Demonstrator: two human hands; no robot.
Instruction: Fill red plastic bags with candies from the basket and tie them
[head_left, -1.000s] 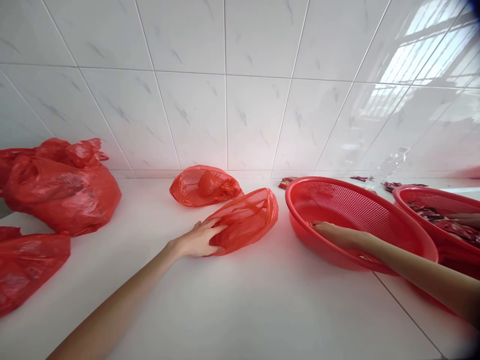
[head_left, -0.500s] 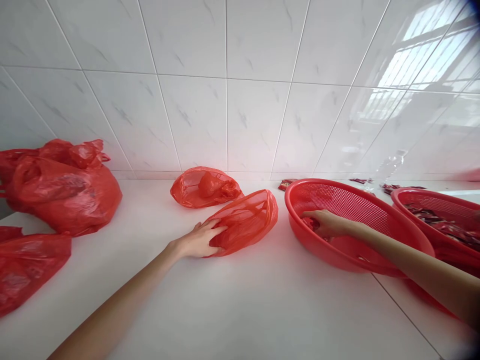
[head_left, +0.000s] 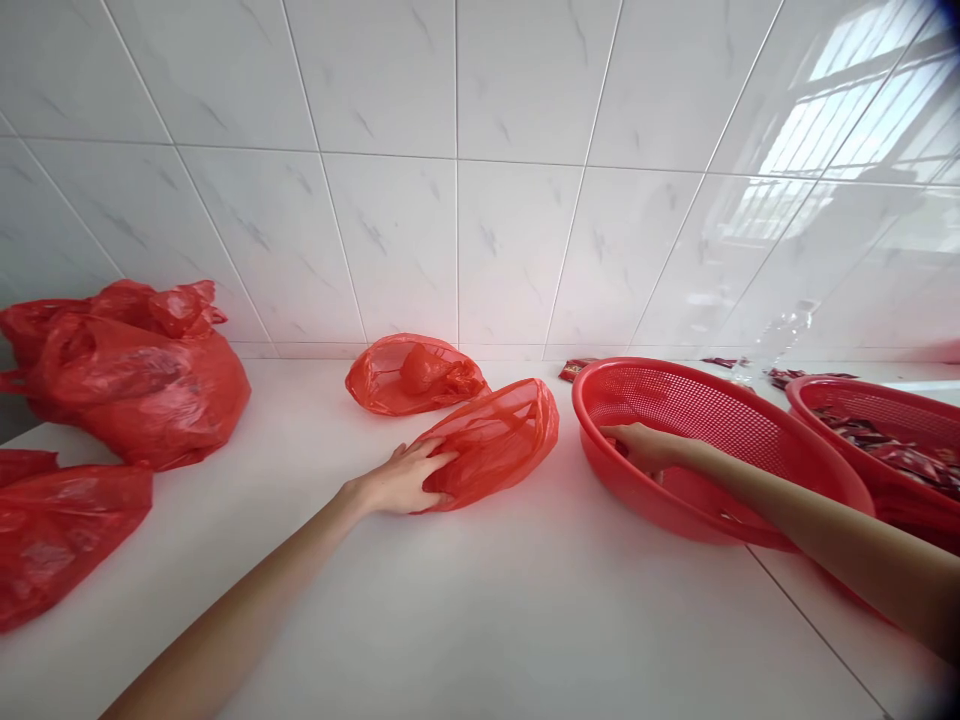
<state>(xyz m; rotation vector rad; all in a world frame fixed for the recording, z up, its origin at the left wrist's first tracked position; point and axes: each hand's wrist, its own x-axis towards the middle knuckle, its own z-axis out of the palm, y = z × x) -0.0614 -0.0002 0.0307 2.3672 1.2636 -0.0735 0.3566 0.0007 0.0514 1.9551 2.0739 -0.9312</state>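
Two bare hands are seen above a white counter [head_left: 465,620]. A red bag [head_left: 501,440], lying mid-counter, is touched by the left hand [head_left: 405,482], fingers spread. The right hand [head_left: 643,446] is lowered inside a red basket [head_left: 694,395], beside its left rim; its grip cannot be told. A gap separates bag and basket.

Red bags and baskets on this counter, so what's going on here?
A person's left hand touches an open red bag lying on the white counter. The right hand is down inside a red mesh basket; its fingertips are hidden. A second basket, farther right, holds many small packets. Another open bag lies nearer the wall.
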